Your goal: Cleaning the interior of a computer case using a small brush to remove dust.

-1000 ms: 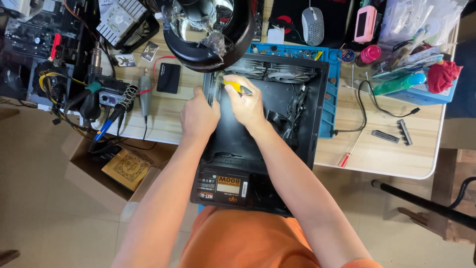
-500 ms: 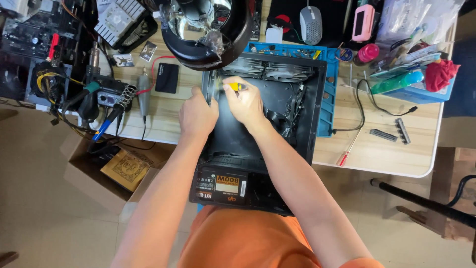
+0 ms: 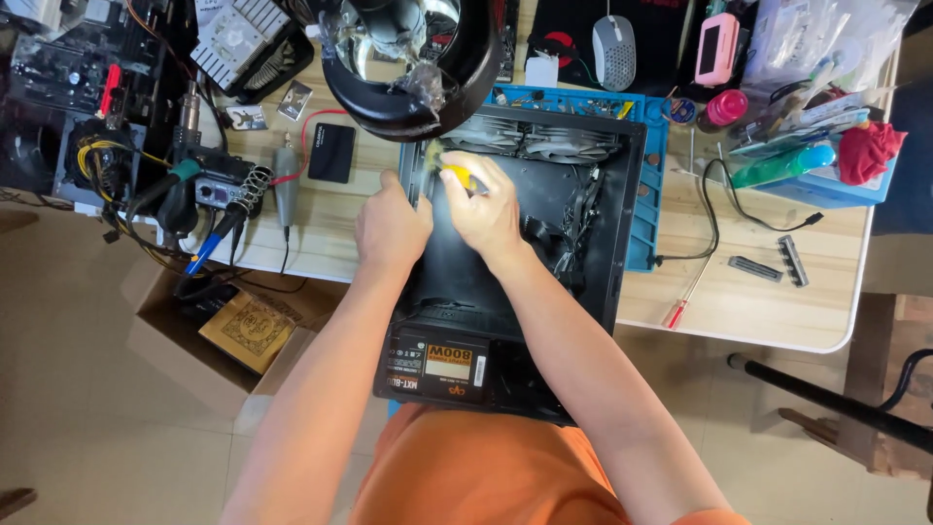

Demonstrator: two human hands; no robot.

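An open black computer case (image 3: 622, 194) lies on its side on a wooden table (image 3: 758, 301), its near end overhanging the edge. A black power supply (image 3: 437, 365) sits in that near end. My right hand (image 3: 481, 209) is closed around a yellow-handled screwdriver (image 3: 457, 176) inside the case near its left wall. My left hand (image 3: 391, 228) grips the case's left edge beside it. Grey fans (image 3: 530, 136) line the far wall of the case.
A black ring lamp (image 3: 413, 58) hangs over the far end of the case. Left are a soldering station (image 3: 219, 190), cables and a small black drive (image 3: 331, 153). Right lie a red screwdriver (image 3: 680, 297), a black cable (image 3: 719, 219), bottles and a red cloth (image 3: 868, 151). An open cardboard box (image 3: 233, 331) sits on the floor.
Both hands have stayed at the case's left wall; the right hand with the screwdriver has shifted only slightly. The view has drifted a little.
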